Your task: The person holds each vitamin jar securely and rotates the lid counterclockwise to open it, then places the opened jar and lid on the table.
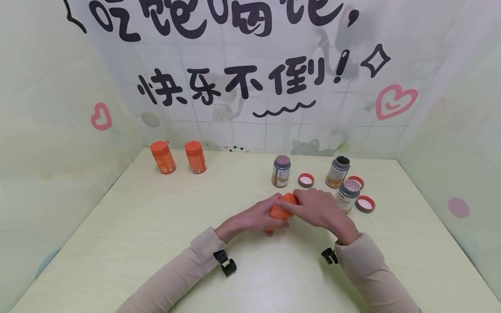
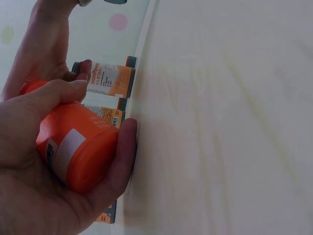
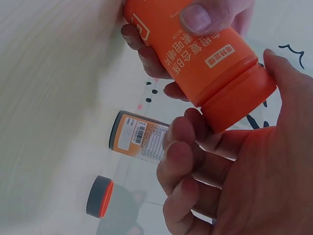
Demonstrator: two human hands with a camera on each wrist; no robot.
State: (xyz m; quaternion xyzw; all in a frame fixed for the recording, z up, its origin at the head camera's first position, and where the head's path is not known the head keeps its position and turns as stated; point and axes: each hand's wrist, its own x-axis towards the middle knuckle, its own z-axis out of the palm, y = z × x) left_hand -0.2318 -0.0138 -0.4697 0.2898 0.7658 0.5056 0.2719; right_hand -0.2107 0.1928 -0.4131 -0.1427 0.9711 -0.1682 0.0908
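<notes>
An orange bottle is tilted between my two hands over the middle of the table. My left hand grips its body, thumb on one side and fingers round the other. At the bottle's other end, my right hand holds the orange cap between thumb and curled fingers. The cap sits on the bottle, as the right wrist view shows. Just beyond the hands stands a grey bottle with a patterned seal over its mouth. Another sealed grey bottle stands behind my right wrist, partly covered.
Two capped orange bottles stand at the back left. A grey bottle with a dark mouth is at the back right. Loose red-and-grey caps lie nearby, one cap beside the middle grey bottle and another cap farther right. Printed sheets wall the table.
</notes>
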